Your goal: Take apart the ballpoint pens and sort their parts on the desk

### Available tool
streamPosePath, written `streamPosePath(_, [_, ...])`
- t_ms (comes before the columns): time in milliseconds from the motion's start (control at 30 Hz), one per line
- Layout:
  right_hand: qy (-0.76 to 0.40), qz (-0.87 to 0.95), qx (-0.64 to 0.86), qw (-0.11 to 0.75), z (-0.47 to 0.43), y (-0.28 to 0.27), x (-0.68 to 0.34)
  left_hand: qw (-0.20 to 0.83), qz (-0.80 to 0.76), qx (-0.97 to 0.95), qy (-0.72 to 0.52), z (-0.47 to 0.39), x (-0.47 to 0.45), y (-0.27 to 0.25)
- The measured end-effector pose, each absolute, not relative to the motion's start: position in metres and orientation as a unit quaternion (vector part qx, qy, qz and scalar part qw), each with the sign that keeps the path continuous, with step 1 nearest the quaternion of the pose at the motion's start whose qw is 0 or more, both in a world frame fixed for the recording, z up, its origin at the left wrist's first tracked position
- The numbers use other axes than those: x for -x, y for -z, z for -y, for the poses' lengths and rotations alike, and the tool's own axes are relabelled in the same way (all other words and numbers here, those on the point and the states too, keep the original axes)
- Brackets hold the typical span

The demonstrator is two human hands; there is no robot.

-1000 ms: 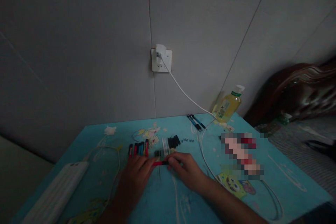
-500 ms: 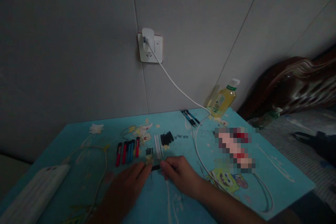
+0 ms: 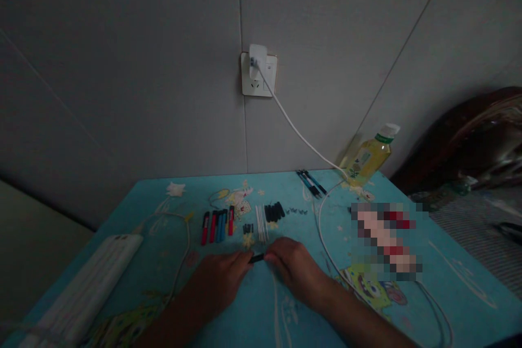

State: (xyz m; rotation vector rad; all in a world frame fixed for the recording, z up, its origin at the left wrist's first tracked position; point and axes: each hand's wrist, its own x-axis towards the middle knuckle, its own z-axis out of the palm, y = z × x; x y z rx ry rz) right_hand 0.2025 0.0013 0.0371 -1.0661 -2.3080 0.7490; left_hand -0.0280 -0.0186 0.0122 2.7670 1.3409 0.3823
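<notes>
Left fingers point(image 3: 243, 258) and right fingers point(image 3: 274, 255) pinch 1 black piece point(image 3: 256, 258), inside tabletop's point(image 3: 250, 310) rear edge.

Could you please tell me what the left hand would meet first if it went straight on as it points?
The left hand, past the black piece it holds, would probably meet the right hand; depth is unclear.

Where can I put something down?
There's room on the table along its right edge, past the blurred-out patch. There's more between the forearms, and on the left between the long white block and the cable. It's crowded just beyond the left hand and right hand: red and blue barrels, white rods, black pieces.
</notes>
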Motion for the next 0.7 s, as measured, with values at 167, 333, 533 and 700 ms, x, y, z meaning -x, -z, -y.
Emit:
streamPosePath(167, [-0.262, 0.861, 0.339, 0.274, -0.004, -0.043, -0.203, 0.038, -0.453, -0.878, -0.149, 0.018, 0.027, -0.016])
streamPosePath(333, [-0.296, 0.826, 0.359, 0.318, -0.006, -0.038, -0.203, -0.001, -0.436, -0.882, -0.176, 0.017, 0.026, -0.007])
streamPosePath(533, [-0.336, 0.796, 0.343, 0.369, -0.005, -0.039, -0.200, 0.008, -0.456, -0.871, -0.185, 0.016, 0.026, -0.002])
streamPosePath(700, [-0.359, 0.780, 0.389, 0.335, -0.006, -0.036, -0.200, 0.021, -0.447, -0.870, -0.206, 0.016, 0.024, -0.008])
